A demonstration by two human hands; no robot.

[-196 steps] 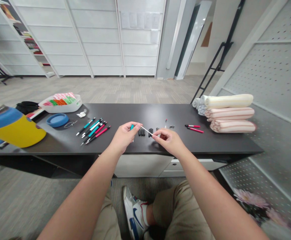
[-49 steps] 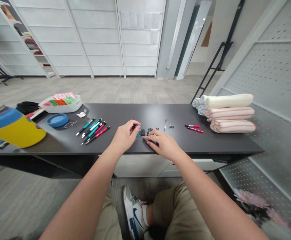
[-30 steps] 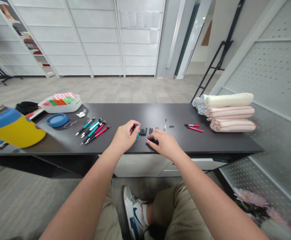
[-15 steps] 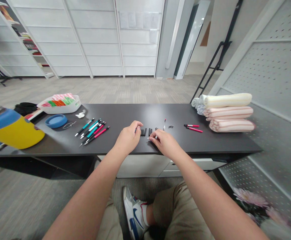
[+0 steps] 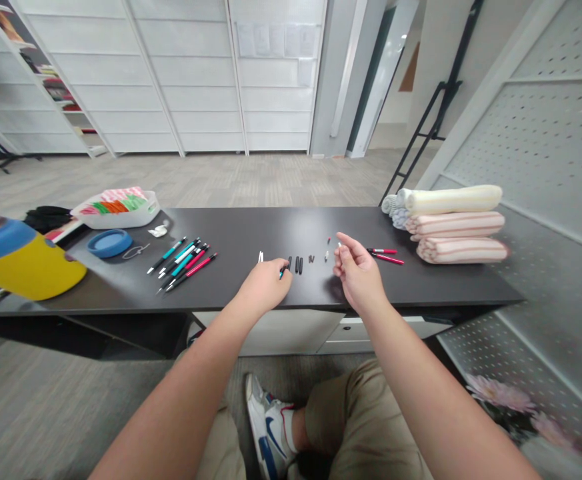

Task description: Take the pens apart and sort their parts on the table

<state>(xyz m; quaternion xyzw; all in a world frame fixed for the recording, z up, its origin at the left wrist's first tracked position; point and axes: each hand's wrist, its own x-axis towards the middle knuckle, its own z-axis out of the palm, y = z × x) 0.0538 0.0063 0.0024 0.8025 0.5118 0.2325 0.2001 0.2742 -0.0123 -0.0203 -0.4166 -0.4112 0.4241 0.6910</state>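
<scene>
My left hand [image 5: 265, 285] is closed round a teal pen part whose white end sticks up past my knuckles and whose dark tip shows by my fingertips. It rests low over the black table [image 5: 251, 230], next to short black pen sleeves [image 5: 298, 265]. My right hand [image 5: 355, 272] is raised to the right, fingers curled, pinching a tiny piece I cannot name. Small loose pen bits [image 5: 327, 253] lie between the sleeves and that hand. Two red pens [image 5: 385, 254] lie just right of my right hand.
A bundle of teal, red and black pens [image 5: 183, 257] lies left of my hands. Further left are a blue lid [image 5: 109, 243], a white tray of coloured packets [image 5: 117, 205] and a yellow-and-blue jug [image 5: 21, 260]. Rolled towels [image 5: 453, 223] are stacked at the right end.
My right hand has lifted from the black sleeves and swung right toward the small bits. My left hand stayed by the sleeves, now lower, with the pen part's white end showing above it.
</scene>
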